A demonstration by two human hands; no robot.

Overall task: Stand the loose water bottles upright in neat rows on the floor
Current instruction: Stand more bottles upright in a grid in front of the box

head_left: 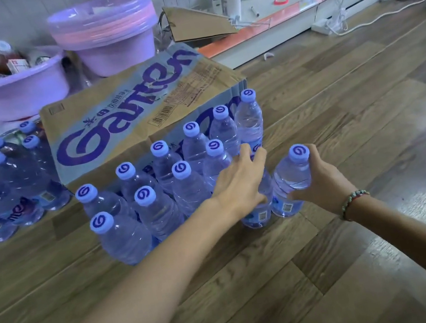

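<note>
**Two hands at the end of the bottle rows**

Closest to me I see two bare forearms reaching out over a floor [336, 267] of wood-grain planks, glossy where light catches them at the right. A beaded bracelet [353, 201] circles the right wrist.

My right hand [325, 182] is curled round a clear plastic bottle [289, 179], fingers wrapped behind its shoulder just below the cap. That bottle stands upright on the floor at the right end of the group. My left hand [240, 182] is wide, fingers straight and spread, pressing on top of the neighbouring bottle [260, 212], whose cap is hidden beneath the palm. The two bottles stand just beside each other.

To the left, the standing bottles [156, 199] form two close rows running diagonally away. Each is ribbed, transparent and water-filled, with a pale blue cap bearing a purple swirl and a blue label low on the body.

Directly behind the rows sits a brown cardboard carton [125, 114] printed with large purple lettering on a light blue band. Left of it lies a shrink-wrapped pack of bottles [8, 190]. Further back are lilac plastic basins [106, 35], one holding jars, and at the far right a low shelf [294, 12] with flattened cardboard.
</note>
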